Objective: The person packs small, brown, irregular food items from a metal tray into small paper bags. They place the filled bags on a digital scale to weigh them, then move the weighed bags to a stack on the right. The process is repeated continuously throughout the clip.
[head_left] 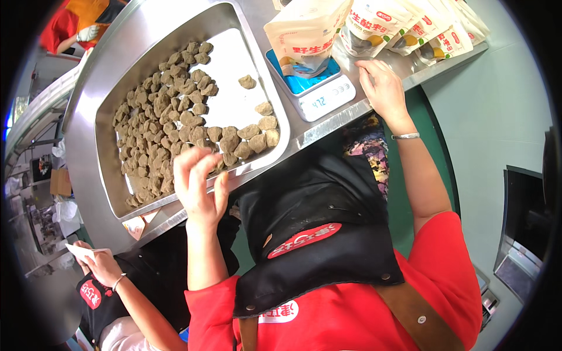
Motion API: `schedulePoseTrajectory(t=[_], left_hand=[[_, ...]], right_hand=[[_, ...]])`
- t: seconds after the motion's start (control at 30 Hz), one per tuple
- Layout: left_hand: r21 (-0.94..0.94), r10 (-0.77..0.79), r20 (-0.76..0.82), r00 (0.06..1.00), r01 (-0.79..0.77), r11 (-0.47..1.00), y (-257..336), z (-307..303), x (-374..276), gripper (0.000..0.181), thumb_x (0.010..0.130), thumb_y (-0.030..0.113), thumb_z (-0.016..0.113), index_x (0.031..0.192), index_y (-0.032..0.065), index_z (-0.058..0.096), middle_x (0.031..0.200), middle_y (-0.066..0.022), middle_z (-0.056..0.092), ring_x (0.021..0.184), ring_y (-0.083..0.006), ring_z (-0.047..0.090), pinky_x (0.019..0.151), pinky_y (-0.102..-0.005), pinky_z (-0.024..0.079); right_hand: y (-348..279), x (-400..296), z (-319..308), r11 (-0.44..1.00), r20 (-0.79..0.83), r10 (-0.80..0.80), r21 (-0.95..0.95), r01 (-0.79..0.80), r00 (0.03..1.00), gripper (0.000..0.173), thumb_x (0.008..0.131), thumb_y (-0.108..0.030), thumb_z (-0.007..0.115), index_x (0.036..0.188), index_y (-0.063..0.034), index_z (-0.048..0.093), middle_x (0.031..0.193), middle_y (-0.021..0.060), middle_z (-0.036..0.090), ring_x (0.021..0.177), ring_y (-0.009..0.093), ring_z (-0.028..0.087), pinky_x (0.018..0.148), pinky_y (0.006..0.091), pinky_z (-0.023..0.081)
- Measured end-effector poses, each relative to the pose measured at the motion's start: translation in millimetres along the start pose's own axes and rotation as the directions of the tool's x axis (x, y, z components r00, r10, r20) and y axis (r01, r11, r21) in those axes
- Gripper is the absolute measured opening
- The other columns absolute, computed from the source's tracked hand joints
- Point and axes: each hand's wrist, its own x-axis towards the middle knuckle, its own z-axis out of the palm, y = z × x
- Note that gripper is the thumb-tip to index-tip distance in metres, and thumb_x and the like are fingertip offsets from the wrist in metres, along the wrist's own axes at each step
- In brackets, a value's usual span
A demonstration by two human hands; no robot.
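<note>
My left hand (199, 188) hovers over the near rim of a steel tray (281, 127), blurred, with its thumb and bent fingers apart. Brown, rough, irregular lumps (153, 118) fill much of the tray's left side and run along its near edge; one lump lies just behind my fingertips. My right hand (382, 85) rests by the table edge, fingers loosely bent, and nothing shows in its grasp. Beside it is a small digital scale (327, 98) with lit digits. An upright cream printed pouch (305, 41) stands on the scale's blue platform.
More printed pouches (377, 26) stand and lean along the steel table's (259, 17) right end. A co-worker's hands (99, 263) hold a pale packet at lower left. Another person's gloved hand (88, 33) shows at the far upper left.
</note>
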Motion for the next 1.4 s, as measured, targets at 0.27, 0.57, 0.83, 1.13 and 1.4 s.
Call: schedulePoseTrajectory(t=[0.27,0.57,0.83,1.13,1.4], left_hand=[[-0.093,-0.192,-0.048,0.98,0.187,0.978,0.9,10.0,-39.8,0.015,0.089,0.008,0.064,0.103,0.0027,0.06,0.101,-0.0139,0.059,0.093,-0.0269,0.055,0.081,-0.0361,0.047],[-0.129,-0.201,-0.108,0.973,0.187,0.974,-0.8,22.9,-44.2,0.012,0.087,0.001,0.063,0.098,0.0018,0.059,0.091,-0.0117,0.059,0.089,-0.0256,0.055,0.076,-0.0351,0.047],[-0.064,-0.197,-0.153,0.968,0.189,0.98,1.1,27.4,-46.7,0.016,0.084,-0.003,0.064,0.099,0.0015,0.061,0.089,-0.0125,0.059,0.081,-0.0257,0.056,0.068,-0.0334,0.048],[-0.032,-0.156,-0.16,0.975,0.153,0.988,3.7,24.5,-40.0,0.022,0.077,0.004,0.072,0.097,0.0069,0.065,0.091,-0.0118,0.061,0.079,-0.0293,0.062,0.067,-0.039,0.05],[-0.191,-0.121,-0.181,0.976,0.086,0.978,1.1,1.9,-47.6,0.031,0.073,0.002,0.074,0.103,0.0056,0.066,0.095,-0.0097,0.059,0.083,-0.0281,0.06,0.072,-0.0386,0.05]], right_hand=[[-3.0,-0.2,-2.8,1.0,0.041,0.025,-0.007,-0.025,0.999,0.014,0.09,-0.012,0.061,0.099,-0.0061,0.07,0.093,0.0125,0.069,0.091,0.033,0.065,0.08,0.0412,0.052],[-1.2,-3.4,-4.5,0.997,0.076,0.074,-0.022,-0.072,0.994,0.016,0.091,-0.012,0.061,0.103,-0.007,0.069,0.099,0.0125,0.068,0.095,0.032,0.065,0.083,0.0407,0.051],[-70.2,47.9,-66.7,0.852,-0.265,-0.524,-0.17,0.496,0.809,0.044,0.079,-0.015,0.077,0.121,-0.0095,0.062,0.119,0.0099,0.06,0.113,0.029,0.053,0.097,0.0401,0.044],[-71.9,162.5,-56.9,0.882,0.181,-0.439,-0.099,0.461,0.88,0.027,0.084,-0.017,0.072,0.104,-0.0027,0.062,0.103,0.0164,0.066,0.1,0.034,0.061,0.087,0.0402,0.048],[-62.1,251.7,-3.7,0.851,0.252,-0.375,-0.287,0.439,0.892,0.027,0.092,-0.024,0.064,0.105,-0.001,0.057,0.097,0.0211,0.063,0.092,0.036,0.063,0.08,0.0425,0.048]])
